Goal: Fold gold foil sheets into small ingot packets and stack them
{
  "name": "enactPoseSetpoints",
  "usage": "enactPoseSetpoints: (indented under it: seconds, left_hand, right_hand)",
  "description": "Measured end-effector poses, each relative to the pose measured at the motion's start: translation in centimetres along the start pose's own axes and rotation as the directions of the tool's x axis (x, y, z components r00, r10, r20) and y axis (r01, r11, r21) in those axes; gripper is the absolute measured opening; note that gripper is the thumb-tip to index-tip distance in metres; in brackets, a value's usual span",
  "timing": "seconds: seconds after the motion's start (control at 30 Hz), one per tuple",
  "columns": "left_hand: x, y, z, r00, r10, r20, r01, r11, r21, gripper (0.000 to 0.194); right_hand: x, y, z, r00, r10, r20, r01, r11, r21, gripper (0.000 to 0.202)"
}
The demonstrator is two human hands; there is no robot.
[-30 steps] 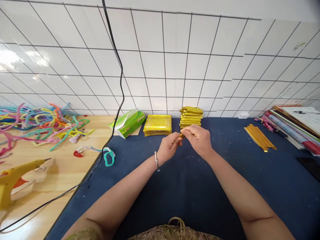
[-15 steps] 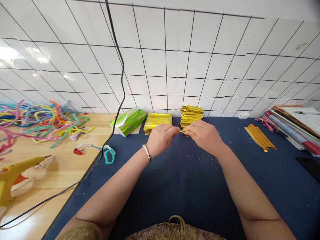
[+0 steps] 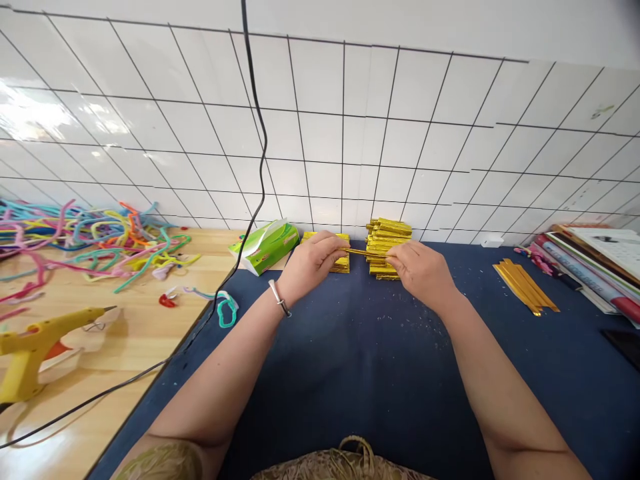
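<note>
Between my two hands a thin gold strip (image 3: 366, 252) is stretched out level above the blue surface. My left hand (image 3: 314, 259), with a silver bangle at the wrist, pinches the strip's left end. Its right end is in the closed fingers of my right hand (image 3: 421, 272). Just behind the strip stands a stack of folded gold strips (image 3: 389, 230). A second, flatter gold stack (image 3: 342, 267) lies behind my left hand, which hides much of it. Flat gold strips (image 3: 525, 287) lie fanned together farther right.
A green tissue pack (image 3: 270, 247) lies left of the stacks. On the wooden table (image 3: 165, 333) are tangled pipe cleaners (image 3: 90, 233) and a yellow glue gun (image 3: 45, 343). A black cable (image 3: 263, 140) hangs across the left side. Books and papers (image 3: 585, 260) are piled at right.
My hands have moved apart, so a longer piece of the gold strip shows between them. The camera view has shifted slightly.
</note>
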State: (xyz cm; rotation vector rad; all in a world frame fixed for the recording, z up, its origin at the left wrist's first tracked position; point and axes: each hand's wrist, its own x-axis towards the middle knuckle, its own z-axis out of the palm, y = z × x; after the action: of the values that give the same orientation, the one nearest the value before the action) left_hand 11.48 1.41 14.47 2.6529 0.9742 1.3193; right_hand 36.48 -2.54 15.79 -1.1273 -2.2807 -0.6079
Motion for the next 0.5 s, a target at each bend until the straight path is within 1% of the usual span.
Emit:
enactPoseSetpoints:
  seconds: [0.1, 0.17, 0.27, 0.37, 0.43, 0.5]
  left_hand:
    - [0.2, 0.4, -0.4, 0.998, -0.001, -0.063, -0.002, 0.999, -0.043, 0.012]
    - [0.2, 0.7, -0.6, 0.998, 0.016, -0.065, -0.02, 0.997, -0.07, 0.011]
    - [0.1, 1.0, -0.9, 0.998, 0.051, -0.039, -0.055, 0.994, -0.1, 0.009]
    - [-0.1, 1.1, -1.1, 0.998, 0.053, -0.031, -0.057, 0.991, -0.125, 0.008]
    - [-0.2, 1.2, -1.1, 0.998, -0.015, -0.054, 0.006, 0.985, -0.17, 0.005]
    - [-0.2, 1.3, -1.1, 0.987, -0.144, -0.069, 0.117, 0.947, -0.301, 0.01]
  right_hand:
    - [0.1, -0.2, 0.4, 0.993, -0.017, 0.114, 0.02, 0.999, -0.027, 0.019]
    - [0.1, -0.5, 0.8, 0.985, -0.021, 0.169, 0.028, 0.999, -0.034, 0.019]
    - [0.1, -0.9, 1.1, 0.978, -0.031, 0.206, 0.036, 0.999, -0.022, 0.022]
    - [0.1, -0.9, 1.1, 0.976, -0.068, 0.208, 0.07, 0.997, -0.006, 0.028]
    - [0.1, -0.7, 0.9, 0.977, -0.086, 0.193, 0.087, 0.996, 0.001, 0.03]
    - [0.0, -0.4, 0.8, 0.981, -0.089, 0.17, 0.088, 0.996, 0.012, 0.03]
